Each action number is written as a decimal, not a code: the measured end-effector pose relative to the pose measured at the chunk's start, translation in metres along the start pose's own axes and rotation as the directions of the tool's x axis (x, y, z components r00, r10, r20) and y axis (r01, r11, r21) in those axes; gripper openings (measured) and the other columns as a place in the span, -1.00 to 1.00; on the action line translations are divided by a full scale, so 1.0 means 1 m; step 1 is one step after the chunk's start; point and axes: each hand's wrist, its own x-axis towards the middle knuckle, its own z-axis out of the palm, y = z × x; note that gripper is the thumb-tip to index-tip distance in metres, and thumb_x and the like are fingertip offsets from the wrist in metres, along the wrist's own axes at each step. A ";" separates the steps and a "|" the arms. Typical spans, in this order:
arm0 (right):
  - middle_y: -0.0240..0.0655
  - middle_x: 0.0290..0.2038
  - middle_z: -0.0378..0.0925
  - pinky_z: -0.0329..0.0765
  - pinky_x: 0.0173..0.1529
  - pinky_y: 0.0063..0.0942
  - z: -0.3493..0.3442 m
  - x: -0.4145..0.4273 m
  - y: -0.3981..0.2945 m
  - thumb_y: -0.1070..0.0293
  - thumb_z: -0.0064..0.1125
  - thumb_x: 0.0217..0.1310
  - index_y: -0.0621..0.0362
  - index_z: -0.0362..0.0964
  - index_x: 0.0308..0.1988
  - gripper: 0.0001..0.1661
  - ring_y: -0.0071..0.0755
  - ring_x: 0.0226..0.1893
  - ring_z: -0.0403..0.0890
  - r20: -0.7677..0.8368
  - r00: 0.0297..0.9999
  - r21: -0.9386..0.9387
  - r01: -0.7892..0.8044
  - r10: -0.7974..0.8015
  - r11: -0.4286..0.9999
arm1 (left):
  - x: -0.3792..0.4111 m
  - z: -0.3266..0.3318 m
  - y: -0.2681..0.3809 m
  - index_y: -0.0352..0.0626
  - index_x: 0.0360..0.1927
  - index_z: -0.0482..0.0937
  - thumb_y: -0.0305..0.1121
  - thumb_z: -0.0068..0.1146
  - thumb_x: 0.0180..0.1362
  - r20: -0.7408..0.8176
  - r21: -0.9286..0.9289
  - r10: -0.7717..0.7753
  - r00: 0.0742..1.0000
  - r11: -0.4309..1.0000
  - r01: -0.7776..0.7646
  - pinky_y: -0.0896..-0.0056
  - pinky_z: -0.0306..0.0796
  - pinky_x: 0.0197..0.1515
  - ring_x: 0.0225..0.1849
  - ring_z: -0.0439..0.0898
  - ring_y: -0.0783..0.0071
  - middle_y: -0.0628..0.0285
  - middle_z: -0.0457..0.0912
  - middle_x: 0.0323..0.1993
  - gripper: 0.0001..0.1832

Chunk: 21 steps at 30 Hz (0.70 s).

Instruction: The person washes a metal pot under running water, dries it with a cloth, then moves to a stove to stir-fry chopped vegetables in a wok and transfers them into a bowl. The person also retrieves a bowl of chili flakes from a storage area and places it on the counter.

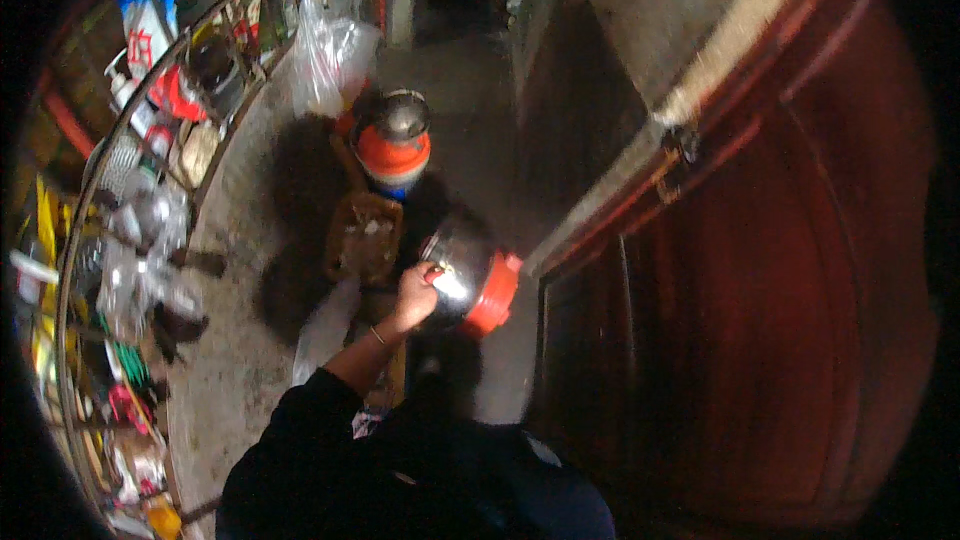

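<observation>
My left hand (417, 298), with a thin bangle at the wrist, grips the near-side rim of a shiny metal vessel (452, 283), which looks like a pot or bowl. The vessel is tilted. A curved orange-red piece (496, 296) sits against its right side; whether it is joined to the vessel I cannot tell. My right hand is out of view. Just beyond the left hand, a brown tray or shallow basket (366, 237) with small pale items lies on the floor. Past it stands a metal pot (403, 117) on top of an orange container (391, 154).
A curved metal railing (75, 232) runs along the left, packed with plastic bags, bottles and other clutter. A clear plastic bag (322, 60) stands beyond the orange container. A dark red wooden door (735, 315) with a metal latch (679, 142) fills the right side. The concrete floor (232, 285) lies between.
</observation>
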 end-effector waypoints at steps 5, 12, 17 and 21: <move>-0.07 -0.16 0.47 0.45 -0.13 -0.23 -0.030 0.118 -0.083 0.22 0.12 0.12 0.23 0.42 -0.06 -0.59 -0.16 -0.25 0.52 0.013 0.999 0.014 0.030 -0.030 0.999 | 0.119 0.022 -0.028 -0.27 -0.12 0.56 -0.58 -0.10 -0.10 -0.004 0.149 -0.122 0.992 0.981 0.121 0.20 0.42 -0.11 -0.16 0.57 -0.04 -0.13 0.60 -0.26 -0.60; -0.08 -0.18 0.48 0.45 -0.14 -0.24 -0.076 0.311 -0.148 0.23 0.12 0.12 0.23 0.42 -0.06 -0.58 -0.17 -0.26 0.53 0.083 0.991 0.069 0.095 -0.101 0.993 | 0.315 0.067 -0.073 -0.13 -0.11 0.55 -0.39 0.00 0.00 0.126 0.175 -0.097 0.987 0.982 0.075 0.03 0.38 -0.05 -0.03 0.47 -0.11 -0.14 0.55 -0.19 -0.67; -0.08 -0.19 0.49 0.46 -0.14 -0.25 -0.115 0.472 -0.192 0.23 0.12 0.12 0.23 0.42 -0.05 -0.58 -0.18 -0.26 0.53 0.156 0.969 0.130 0.171 -0.191 0.977 | 0.457 0.105 -0.008 -0.09 -0.21 0.60 -0.41 0.03 0.02 0.180 0.402 -0.044 0.983 0.915 -0.033 0.09 0.39 -0.03 -0.06 0.51 -0.02 -0.04 0.57 -0.17 -0.76; -0.09 -0.20 0.49 0.46 -0.15 -0.26 -0.145 0.584 -0.264 0.23 0.12 0.12 0.23 0.42 -0.05 -0.58 -0.19 -0.27 0.53 0.353 0.884 0.104 0.288 -0.306 0.952 | 0.585 0.109 -0.071 -0.05 -0.05 0.54 -0.43 0.09 -0.04 0.106 0.291 0.161 0.981 0.938 -0.186 0.14 0.45 -0.21 -0.28 0.57 0.05 -0.01 0.57 -0.15 -0.62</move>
